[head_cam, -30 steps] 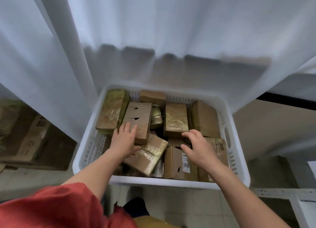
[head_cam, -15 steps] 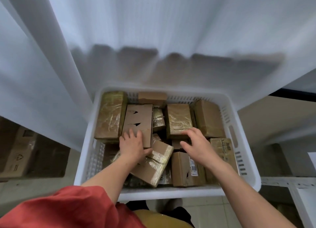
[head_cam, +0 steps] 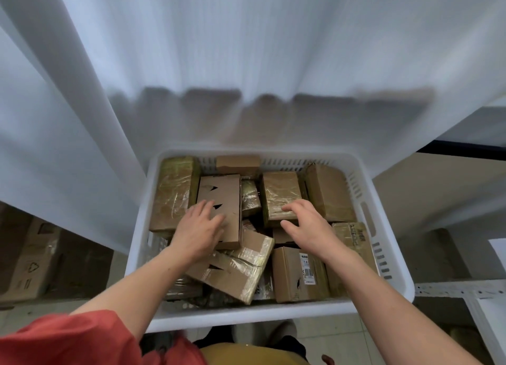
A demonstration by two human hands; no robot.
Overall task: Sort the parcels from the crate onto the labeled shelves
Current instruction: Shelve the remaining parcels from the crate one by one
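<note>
A white slotted crate (head_cam: 273,314) in front of me holds several brown cardboard parcels, many wrapped in clear tape. My left hand (head_cam: 198,229) lies flat, fingers straight, on a plain box with arrow-shaped cut-outs (head_cam: 221,192). My right hand (head_cam: 308,226) reaches onto the near end of a tape-wrapped box (head_cam: 280,189) in the middle, fingers over its top and thumb at its near edge. A box with a barcode label (head_cam: 294,274) lies below my right wrist. A large taped parcel (head_cam: 172,194) stands at the crate's left.
A white translucent curtain (head_cam: 246,63) hangs behind the crate and to its left. Big cardboard boxes (head_cam: 32,266) sit low on the left floor. A white metal shelf rail (head_cam: 460,289) and a sheet of paper (head_cam: 499,249) show at the right.
Both hands have moved further into the crate: the left slid up onto the cut-out box, the right went from the lower boxes to the middle taped box. The view shifted slightly.
</note>
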